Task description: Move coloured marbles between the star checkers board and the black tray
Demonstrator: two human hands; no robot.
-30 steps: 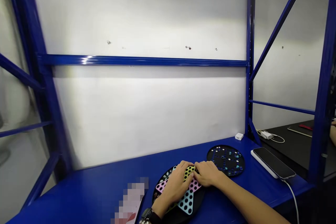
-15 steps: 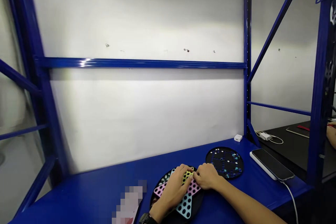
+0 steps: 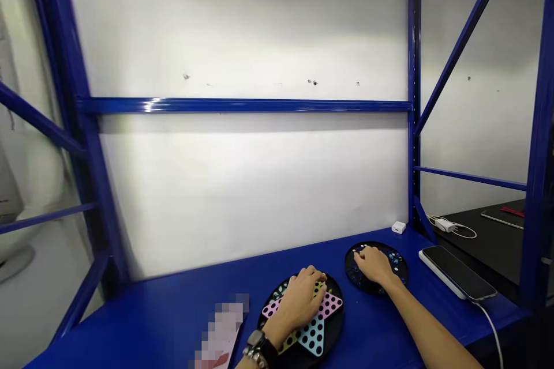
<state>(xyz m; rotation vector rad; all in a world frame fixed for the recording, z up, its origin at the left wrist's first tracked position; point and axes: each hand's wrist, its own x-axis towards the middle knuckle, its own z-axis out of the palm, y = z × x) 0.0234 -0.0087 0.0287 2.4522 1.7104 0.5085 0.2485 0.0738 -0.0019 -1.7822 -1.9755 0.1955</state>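
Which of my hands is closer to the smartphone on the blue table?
Your right hand: it is over the black round tray, left of the smartphone. Your left hand is farther left of it, over the star-patterned Chinese checkers board.

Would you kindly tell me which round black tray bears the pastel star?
The nearer tray, under the left hand, bears the star; the farther tray, under the right hand, shows none.
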